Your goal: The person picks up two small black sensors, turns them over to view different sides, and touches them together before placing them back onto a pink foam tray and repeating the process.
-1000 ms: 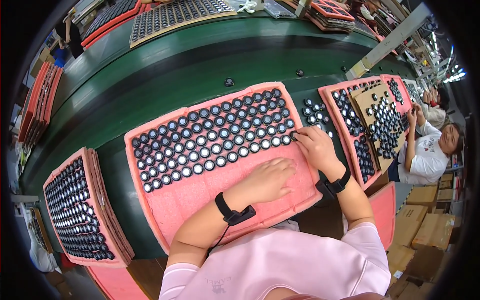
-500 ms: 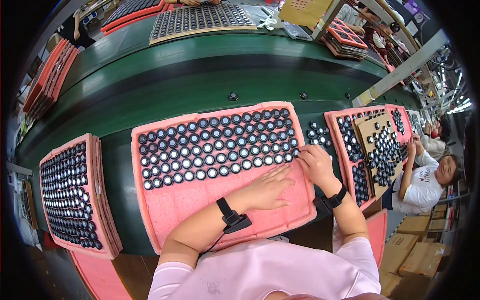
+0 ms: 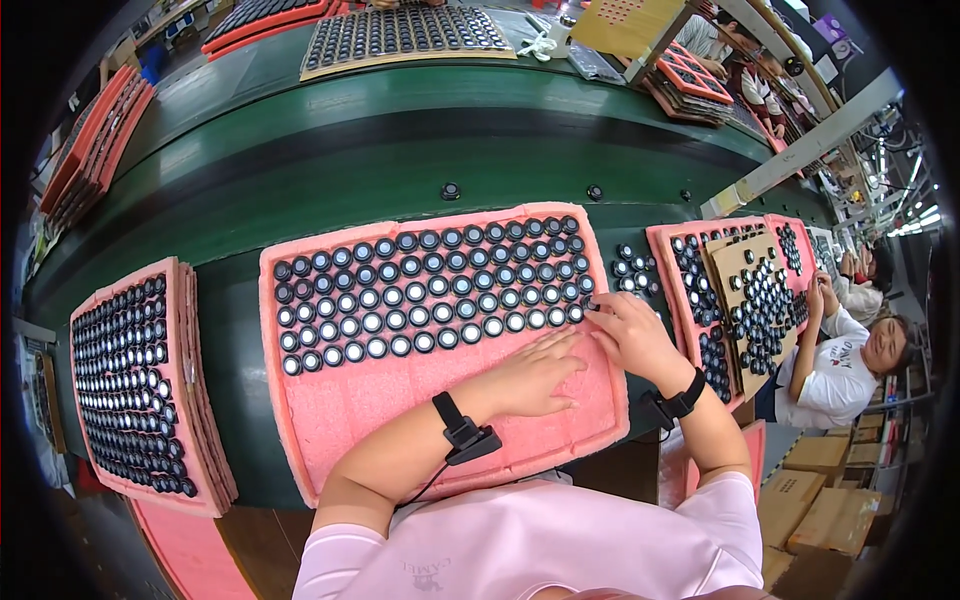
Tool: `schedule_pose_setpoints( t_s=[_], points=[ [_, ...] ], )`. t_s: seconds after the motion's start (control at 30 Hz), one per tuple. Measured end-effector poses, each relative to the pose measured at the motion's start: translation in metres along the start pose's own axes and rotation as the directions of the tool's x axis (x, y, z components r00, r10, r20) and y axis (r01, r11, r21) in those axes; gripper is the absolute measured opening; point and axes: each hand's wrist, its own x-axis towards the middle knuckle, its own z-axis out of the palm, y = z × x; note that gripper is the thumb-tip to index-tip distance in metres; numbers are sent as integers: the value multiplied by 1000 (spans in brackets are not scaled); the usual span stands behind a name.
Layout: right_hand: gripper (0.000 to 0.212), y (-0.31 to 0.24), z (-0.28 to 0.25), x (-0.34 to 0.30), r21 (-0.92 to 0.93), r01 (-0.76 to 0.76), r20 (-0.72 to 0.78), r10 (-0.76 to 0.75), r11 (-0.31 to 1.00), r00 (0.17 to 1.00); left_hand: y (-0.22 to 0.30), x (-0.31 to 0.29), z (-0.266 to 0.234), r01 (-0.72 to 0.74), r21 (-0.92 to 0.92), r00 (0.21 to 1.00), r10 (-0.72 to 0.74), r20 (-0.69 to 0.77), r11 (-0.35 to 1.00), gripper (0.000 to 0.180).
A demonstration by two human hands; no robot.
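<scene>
A pink foam tray lies in front of me, its far part filled with rows of small black round parts with pale, shiny centres. My left hand rests palm down on the bare pink foam just below the nearest row, fingers stretched out, holding nothing. At the right end of the rows, my right hand has its thumb and fingertips closed around a black round part, which they partly cover. Each wrist wears a black strap with a small device.
Loose black parts lie right of the tray. Beyond it runs a green conveyor belt carrying a few spaced parts. Filled pink trays stand stacked at left; another tray with cardboard on it is at right, near a co-worker.
The loose parts on the green belt have shifted left. My right hand has moved slightly at the row's end, fingers still closed on the part. My left hand stays nearly in place.
</scene>
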Motion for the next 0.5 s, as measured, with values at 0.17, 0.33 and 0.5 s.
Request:
schedule_pose_setpoints(
  t_s=[0.17,0.33,0.5],
  points=[
    [23,31,1,26,67,-34,21,33,997,999,4,0,-6,-29,-51,1000,28,-8,998,48],
    [21,86,17,99,205,-256,-83,278,945,957,15,-1,-17,2,-175,1000,1,18,985,45],
    [29,143,47,151,-22,-462,-55,460,887,886,34,-3,-41,61,-198,997,-50,59,978,43]
  ],
)
